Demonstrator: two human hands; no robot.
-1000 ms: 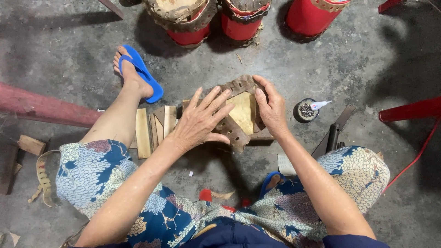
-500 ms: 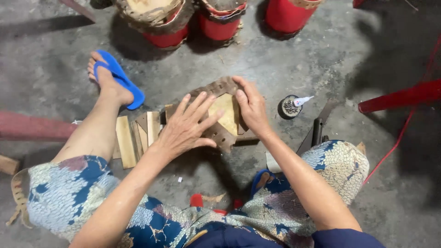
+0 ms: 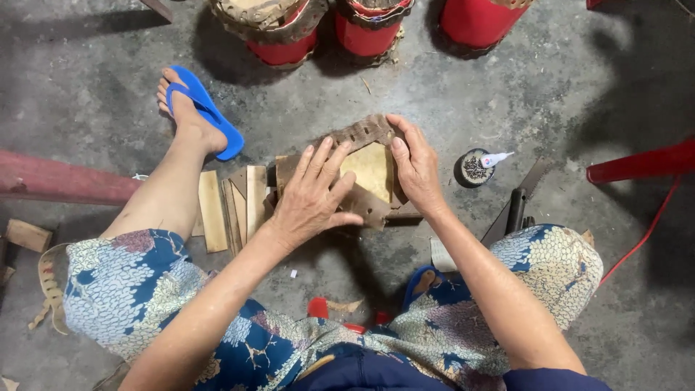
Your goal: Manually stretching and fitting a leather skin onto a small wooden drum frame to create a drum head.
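Head view. You are sitting low over a grey concrete floor [image 3: 507, 80], with open floor lying ahead and to your right of the work. Along the top edge, three red drums [image 3: 365, 29] are closing off the far side. At your left, a red bar [image 3: 58, 181] is running in from the frame edge, and your foot in a blue sandal [image 3: 206, 112] is resting just beyond a row of wooden slats [image 3: 217, 210]. At your right, a small round tin [image 3: 474, 168] with a white tube [image 3: 496, 158] lying across it is standing near the work, and a dark-handled saw [image 3: 517, 206] is lying just beside your knee.

Both forearms are reaching forward and converging on the floor between your knees. Your left hand [image 3: 311, 199] is lying flat with fingers spread, pressing down on the brown bark-like piece [image 3: 365, 170]. Your right hand [image 3: 416, 170] is curving over the piece's far right corner, fingers held together and bent onto its rough woven edge.

The piece is lying on the floor directly under and between both hands, its pale centre showing in the gap, touching the slats' right side.
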